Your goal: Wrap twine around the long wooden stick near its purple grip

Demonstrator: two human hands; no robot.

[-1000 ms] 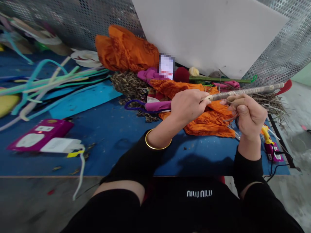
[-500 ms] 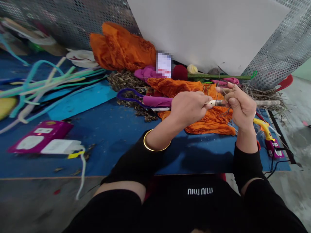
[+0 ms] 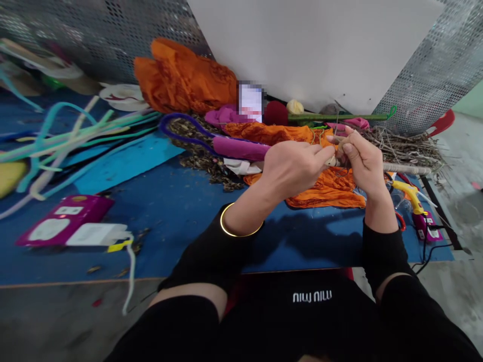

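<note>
My left hand (image 3: 294, 168) is wrapped round a pale stick (image 3: 405, 168) that lies level in front of me. Left of that hand a magenta cloth-wrapped part (image 3: 239, 148) comes out, ending in a dark blue fuzzy loop (image 3: 171, 118). My right hand (image 3: 362, 161) is closed at the stick's middle, its fingertips pinching a thin greyish cord (image 3: 337, 120). Pale turns of winding show on the stick near both hands. What lies under my fingers is partly hidden. Beneath the hands is spread orange cloth (image 3: 328, 193).
Behind lie dry twigs (image 3: 407, 146), a green stem (image 3: 339, 117) and a bundled orange cloth (image 3: 184, 75). A yellow glue gun (image 3: 409, 193) is at right. Coloured fuzzy stems (image 3: 75, 136) and a magenta power strip (image 3: 64, 218) with a white plug lie left on the blue table (image 3: 169, 226).
My right hand has drawn its fingers in closer to the stick and turned slightly. The magenta part and blue loop have shifted left and up a little.
</note>
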